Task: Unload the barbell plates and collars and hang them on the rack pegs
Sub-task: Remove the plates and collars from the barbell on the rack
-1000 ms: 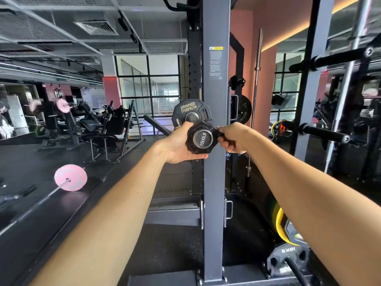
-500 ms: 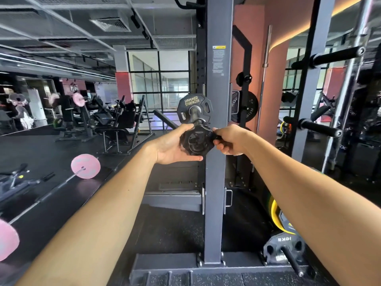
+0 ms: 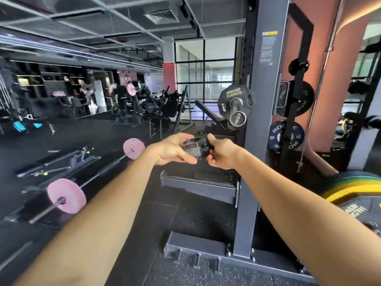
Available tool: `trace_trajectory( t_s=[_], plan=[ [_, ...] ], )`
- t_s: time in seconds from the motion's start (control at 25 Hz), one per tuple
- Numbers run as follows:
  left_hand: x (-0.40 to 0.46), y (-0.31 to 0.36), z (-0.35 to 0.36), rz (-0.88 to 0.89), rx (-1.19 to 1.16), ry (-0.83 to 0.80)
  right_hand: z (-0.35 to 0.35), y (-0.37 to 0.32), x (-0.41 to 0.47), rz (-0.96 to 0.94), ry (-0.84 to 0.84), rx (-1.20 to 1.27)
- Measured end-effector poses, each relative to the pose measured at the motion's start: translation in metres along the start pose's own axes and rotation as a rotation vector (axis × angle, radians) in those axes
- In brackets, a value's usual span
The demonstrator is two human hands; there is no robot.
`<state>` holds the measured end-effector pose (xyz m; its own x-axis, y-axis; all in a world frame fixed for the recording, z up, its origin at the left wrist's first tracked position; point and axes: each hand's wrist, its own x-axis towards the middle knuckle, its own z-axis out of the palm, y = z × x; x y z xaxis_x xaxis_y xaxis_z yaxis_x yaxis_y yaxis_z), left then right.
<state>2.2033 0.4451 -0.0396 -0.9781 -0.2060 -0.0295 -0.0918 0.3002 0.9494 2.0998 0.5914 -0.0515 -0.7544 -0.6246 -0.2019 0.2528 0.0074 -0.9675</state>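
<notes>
— Two hands: is the collar point(image 3: 195, 149) coming off?
— Yes; the left hand point(image 3: 172, 150) and right hand point(image 3: 221, 154) are gripping it below the sleeve end point(image 3: 237, 119), where it was clamped a second ago.
— So it is heading for a peg.

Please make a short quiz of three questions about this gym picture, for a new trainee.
1. True or false: the collar sits on the barbell sleeve.
2. Which hands hold the collar? A) left hand only B) right hand only C) both
3. Fill in: the plate on the sleeve reads HAMMER ____.

Key: 1 false, it is off the sleeve and held below it; 2 C; 3 STRENGTH.
</notes>
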Motion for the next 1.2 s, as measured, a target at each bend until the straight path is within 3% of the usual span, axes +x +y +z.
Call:
trace_trajectory(
  t_s=[0.24,0.48,0.8,1.2],
  plan=[
    [0.037,-0.033,-0.045,0.134,0.238,0.209,0.036,0.017,0.079,-0.093,0.051,0.045],
    [0.103,-0.082,-0.125,0.084,0.405,0.278,0.091,0.031,0.176,-0.109,0.079,0.042],
    [0.207,-0.166,-0.195,0.056,0.471,0.222,0.11,0.053,0.304,-0.032,0.13,-0.026],
    [0.402,-0.289,-0.211,-0.099,0.389,0.198,0.068,0.113,0.515,0.157,0.251,-0.155]
  ],
)
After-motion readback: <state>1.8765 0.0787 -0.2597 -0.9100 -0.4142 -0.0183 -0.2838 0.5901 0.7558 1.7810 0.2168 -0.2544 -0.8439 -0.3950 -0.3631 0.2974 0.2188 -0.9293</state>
